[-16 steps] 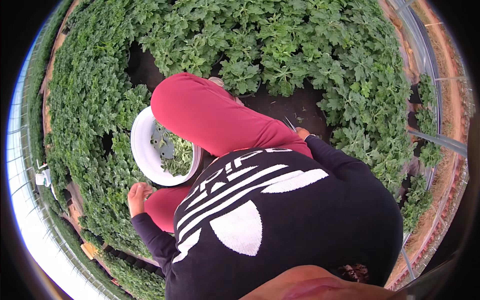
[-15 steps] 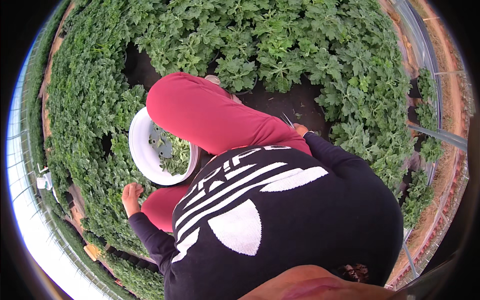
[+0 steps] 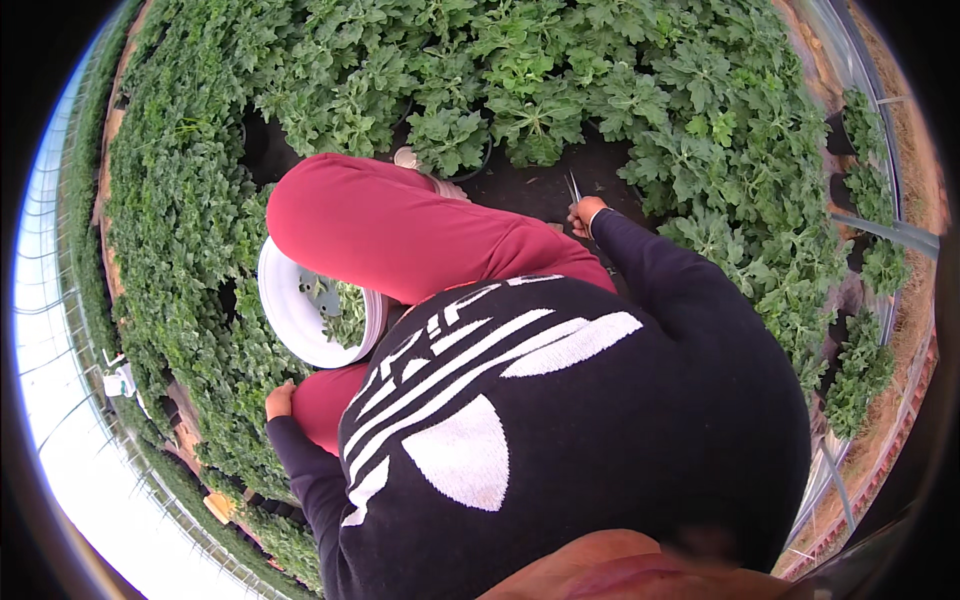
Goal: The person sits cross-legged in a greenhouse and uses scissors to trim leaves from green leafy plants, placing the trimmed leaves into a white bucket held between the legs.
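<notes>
My right hand [image 3: 585, 214] is closed around slim pointed scissors [image 3: 573, 186], whose narrow metal blades point away from me. It is just beyond my right thigh, over dark ground cloth, near leafy green potted plants [image 3: 712, 245]. My left hand [image 3: 281, 400] lies against my left knee, beside foliage; its fingers are mostly hidden. Between my legs stands a white bucket [image 3: 283, 310], partly covered by my right thigh. Cut green leaves and shoots [image 3: 347, 315] lie inside it.
Dense green plants [image 3: 540, 110] in dark pots fill the space ahead and to the left. Dark ground cloth [image 3: 535, 190] shows beyond my right leg. A metal pipe [image 3: 890, 232] crosses at the right, beside a dirt strip [image 3: 915, 150]. A yellow object [image 3: 218, 507] lies far left.
My right hand has moved forward, away from my thigh, with the scissors still in it. My left hand has come in from the foliage to my left knee. The view has shifted slightly.
</notes>
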Motion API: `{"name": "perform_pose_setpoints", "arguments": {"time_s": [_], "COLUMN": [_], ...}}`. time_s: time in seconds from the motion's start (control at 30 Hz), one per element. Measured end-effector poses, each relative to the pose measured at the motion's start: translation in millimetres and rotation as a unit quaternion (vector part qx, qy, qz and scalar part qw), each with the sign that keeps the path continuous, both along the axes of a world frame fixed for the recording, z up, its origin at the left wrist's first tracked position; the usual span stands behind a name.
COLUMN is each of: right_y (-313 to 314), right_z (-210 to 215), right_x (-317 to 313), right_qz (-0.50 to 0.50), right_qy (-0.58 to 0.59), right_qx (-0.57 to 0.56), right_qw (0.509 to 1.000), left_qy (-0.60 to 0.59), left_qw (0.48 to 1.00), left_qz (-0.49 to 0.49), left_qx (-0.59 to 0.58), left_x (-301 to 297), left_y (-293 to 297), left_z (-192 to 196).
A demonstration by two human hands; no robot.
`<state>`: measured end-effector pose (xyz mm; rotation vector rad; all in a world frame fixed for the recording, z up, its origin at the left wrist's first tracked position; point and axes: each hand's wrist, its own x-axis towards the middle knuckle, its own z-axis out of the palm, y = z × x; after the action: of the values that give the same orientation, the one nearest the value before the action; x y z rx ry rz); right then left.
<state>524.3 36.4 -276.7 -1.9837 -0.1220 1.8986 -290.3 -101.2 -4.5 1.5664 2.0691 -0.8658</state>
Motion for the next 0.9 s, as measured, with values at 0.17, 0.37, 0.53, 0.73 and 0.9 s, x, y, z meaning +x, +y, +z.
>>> {"name": "perform_pose_setpoints", "arguments": {"time_s": [0.17, 0.37, 0.53, 0.73, 0.9], "right_y": [52, 76, 23, 64, 145], "right_z": [7, 13, -13, -12, 9], "right_x": [-3, -30, -58, -84, -133], "right_qz": [-0.188, -0.282, -0.005, 0.157, 0.079], "right_qy": [-0.095, -0.048, 0.171, 0.057, 0.019], "right_qx": [0.116, 0.127, 0.055, 0.149, 0.100], "right_qw": [0.971, 0.950, 0.984, 0.975, 0.992], "left_qy": [0.024, 0.049, -0.018, -0.041, -0.039], "left_qw": [0.994, 0.994, 0.988, 0.980, 0.966], "left_qz": [-0.103, -0.093, 0.113, 0.165, 0.227], "left_qx": [0.024, 0.008, 0.101, 0.101, 0.120], "left_x": [4, 3, 8, 34, 42], "left_y": [-12, -20, -15, 6, 4], "left_z": [3, -11, -24, -13, -13]}}
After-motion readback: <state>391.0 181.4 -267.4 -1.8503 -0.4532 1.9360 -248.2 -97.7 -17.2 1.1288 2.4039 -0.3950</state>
